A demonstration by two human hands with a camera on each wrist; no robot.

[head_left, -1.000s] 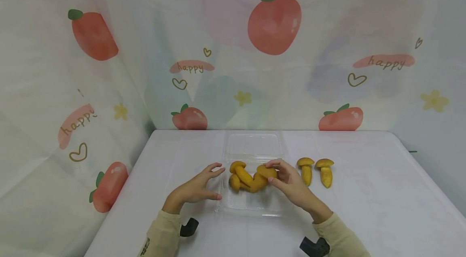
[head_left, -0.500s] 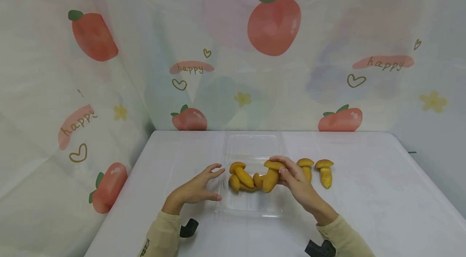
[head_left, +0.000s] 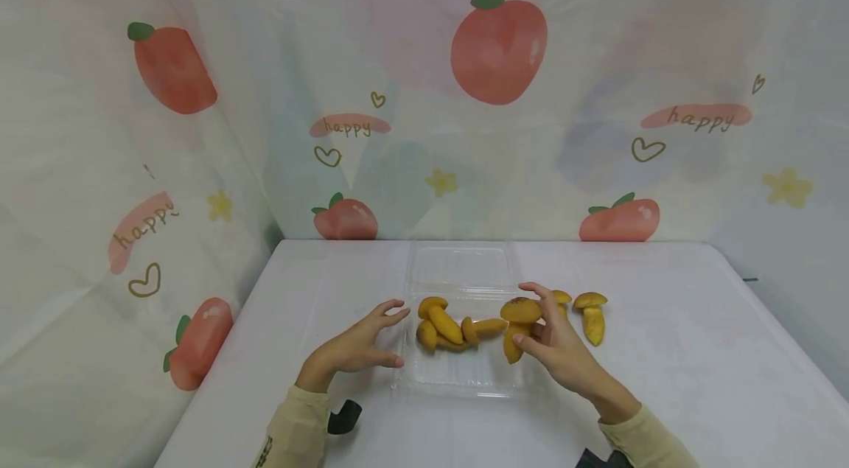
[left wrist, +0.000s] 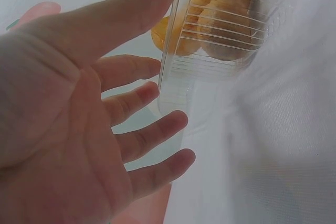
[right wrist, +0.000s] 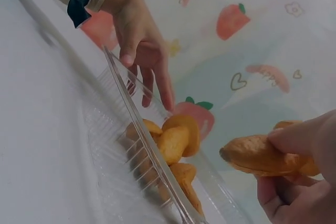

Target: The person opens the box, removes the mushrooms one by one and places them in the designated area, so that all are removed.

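A clear plastic box point(head_left: 458, 388) lies on the table with its lid point(head_left: 462, 267) folded back. Three yellow mushrooms point(head_left: 443, 323) rest inside it. At the box's right rim, my right hand point(head_left: 560, 350) pinches another mushroom point(head_left: 520, 310) by its stem, cap upward. The right wrist view shows this held mushroom point(right wrist: 257, 155) between thumb and fingers, apart from those in the box. My left hand point(head_left: 354, 343) is spread beside the left rim, fingers loosely extended. In the left wrist view its thumb and some fingertips lie at the rim point(left wrist: 169, 56); contact is hard to tell.
Right of the box two more mushrooms lie on the white table; one point(head_left: 592, 318) is in full view, the other point(head_left: 562, 298) partly behind my right hand. A fruit-printed cloth point(head_left: 411, 70) hangs along the table's back edge and left side.
My right hand has lifted a mushroom from the pile and carried it right to the box's rim, turning it cap up. A mushroom beneath it is now uncovered. My left hand has stayed put.
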